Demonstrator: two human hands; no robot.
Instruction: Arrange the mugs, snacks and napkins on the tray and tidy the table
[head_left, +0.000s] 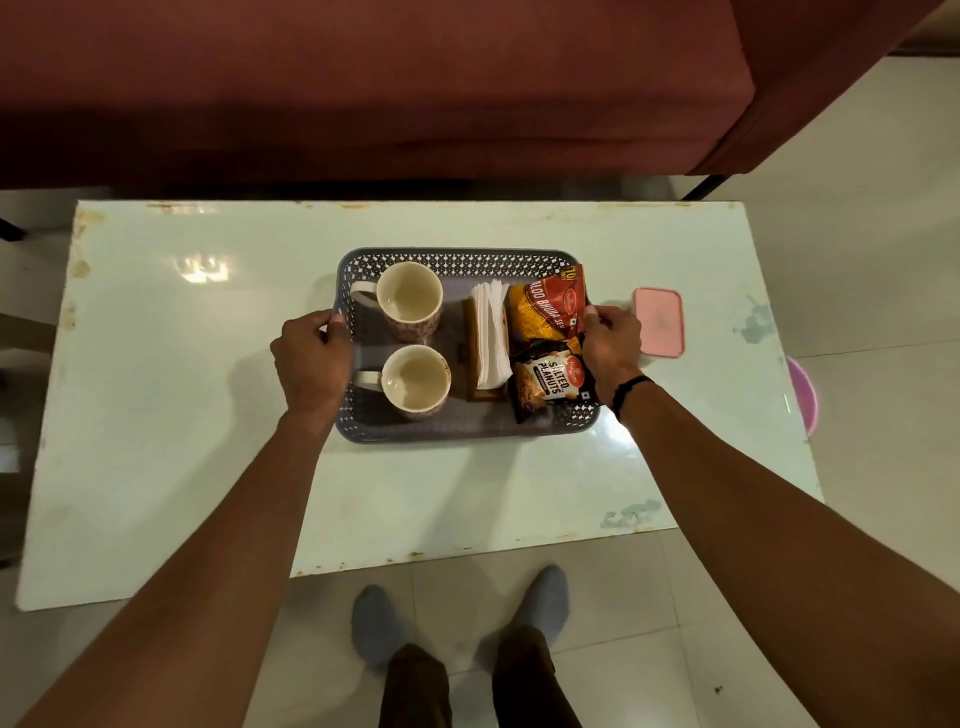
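We see the left hand (311, 358) and right hand (610, 345) clamped on the short ends of the grey perforated plastic tray (447, 426), mid-table, holding mugs, napkins and snack packets. A pink rectangular lid (658, 322) lies just right, seemingly touching nothing.

Two mugs: far mug (409, 299), near mug (415, 381), just inside left hand (313, 362) grip. Two snack packets: red packet (549, 306), peanut packet (551, 383), against right hand (612, 343) grip. One napkin stack (490, 334), between grips. One tray (457, 427). One pink lid (658, 322), outside right grip.
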